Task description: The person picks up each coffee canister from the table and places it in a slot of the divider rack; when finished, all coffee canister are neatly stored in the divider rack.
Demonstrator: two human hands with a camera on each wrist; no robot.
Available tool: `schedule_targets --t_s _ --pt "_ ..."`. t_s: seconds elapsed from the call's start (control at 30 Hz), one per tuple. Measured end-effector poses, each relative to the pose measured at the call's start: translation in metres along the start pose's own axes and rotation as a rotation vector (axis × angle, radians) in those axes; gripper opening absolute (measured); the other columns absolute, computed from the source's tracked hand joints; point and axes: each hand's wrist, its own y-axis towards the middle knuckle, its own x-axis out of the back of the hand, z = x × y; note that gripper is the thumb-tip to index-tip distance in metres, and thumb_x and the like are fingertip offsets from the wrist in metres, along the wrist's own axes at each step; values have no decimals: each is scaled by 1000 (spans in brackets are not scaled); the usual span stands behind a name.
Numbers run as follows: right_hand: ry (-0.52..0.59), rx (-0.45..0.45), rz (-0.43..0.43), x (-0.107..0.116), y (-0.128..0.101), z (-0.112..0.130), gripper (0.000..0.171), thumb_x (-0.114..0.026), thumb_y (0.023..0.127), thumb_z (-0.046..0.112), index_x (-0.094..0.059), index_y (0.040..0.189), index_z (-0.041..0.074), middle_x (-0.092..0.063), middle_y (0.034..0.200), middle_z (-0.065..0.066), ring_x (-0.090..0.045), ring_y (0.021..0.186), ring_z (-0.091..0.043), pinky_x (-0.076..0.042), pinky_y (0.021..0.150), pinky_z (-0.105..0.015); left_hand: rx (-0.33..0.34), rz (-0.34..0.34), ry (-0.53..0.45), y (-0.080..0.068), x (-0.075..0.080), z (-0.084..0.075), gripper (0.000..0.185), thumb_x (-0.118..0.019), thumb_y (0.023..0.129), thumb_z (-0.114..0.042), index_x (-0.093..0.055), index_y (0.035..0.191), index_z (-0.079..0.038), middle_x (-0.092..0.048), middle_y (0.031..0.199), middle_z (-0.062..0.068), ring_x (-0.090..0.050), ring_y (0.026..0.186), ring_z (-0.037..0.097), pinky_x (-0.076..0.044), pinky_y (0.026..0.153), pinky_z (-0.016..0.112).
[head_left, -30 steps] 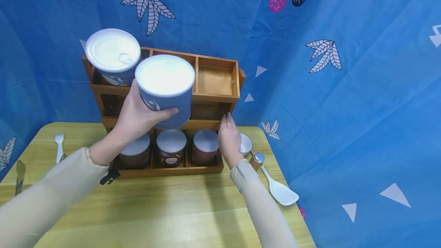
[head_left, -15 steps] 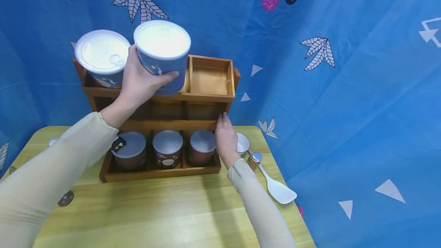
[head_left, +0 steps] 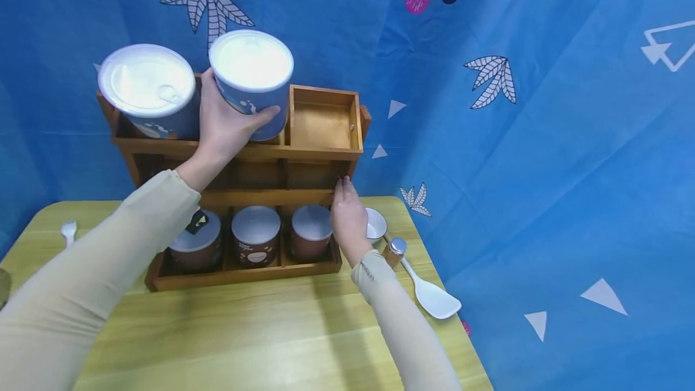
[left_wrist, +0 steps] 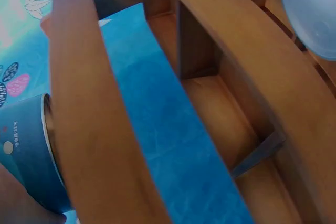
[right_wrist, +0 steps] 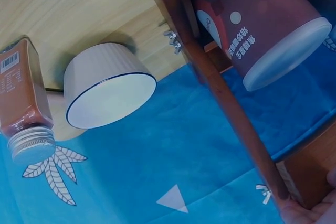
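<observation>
My left hand [head_left: 225, 128] grips a blue can with a white lid [head_left: 251, 80] at the middle slot of the top tier of a wooden rack [head_left: 320, 152]. The left wrist view shows that can's blue side [left_wrist: 26, 156] against a rack rail [left_wrist: 89, 129]. A second blue can [head_left: 148, 92] stands in the top left slot. My right hand [head_left: 347, 219] rests with straight fingers against the rack's right side, fingertips [right_wrist: 307, 211] on the wood. Three brown cans [head_left: 255, 235] fill the bottom tier; one [right_wrist: 262, 27] shows in the right wrist view.
A small white bowl [head_left: 376, 225] [right_wrist: 107, 90], a spice jar with a metal cap [head_left: 394, 251] [right_wrist: 26, 103] and a white scoop [head_left: 431, 294] lie right of the rack. A white fork [head_left: 69, 231] lies far left on the wooden table [head_left: 244, 330]. Blue cloth hangs behind.
My left hand has lifted the blue can from in front of the middle tier up to the top tier's middle slot. The right hand has stayed on the rack's side.
</observation>
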Motion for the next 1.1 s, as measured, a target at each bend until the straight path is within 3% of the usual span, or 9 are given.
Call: schedule_targets --t_s 0.2,0.43,0.67,0.9,1.1 --pt "0 -2 10 2 1 3 43 -64 91 10 -58 132 -2 -61 136 -17 -62 124 -26 -55 99 -33 -19 -6 6 -3 0 8 106 -88 70 -25 -20 151 -18 -33 155 0 -32 142 11 -24 121 28" --pt "9 10 1 5 0 5 41 -60 94 11 -58 133 -2 -61 137 -17 -62 124 -27 -56 98 -34 53 15 12 -6 4 15 109 -88 71 -26 -15 152 -23 -28 158 -2 -27 144 11 -22 123 31" --pt "16 0 7 6 -2 4 38 -55 98 13 -58 133 -1 -60 138 -17 -61 124 -27 -57 94 -35 69 81 10 -9 8 12 113 -88 70 -26 -12 154 -25 -28 159 -2 -28 146 12 -22 125 37" --pt "52 3 17 5 0 2 38 -54 99 13 -58 134 -1 -59 138 -17 -61 125 -27 -58 92 -35 53 109 85 -19 10 8 118 -89 69 -23 -10 156 -27 -28 161 -3 -28 148 13 -21 126 38" --pt "43 -8 24 1 -2 -3 39 -57 96 10 -58 133 -2 -60 137 -18 -61 125 -27 -55 99 -34 56 148 103 -31 9 7 108 -85 76 -25 -13 157 -24 -27 162 -1 -26 150 16 -21 126 43"
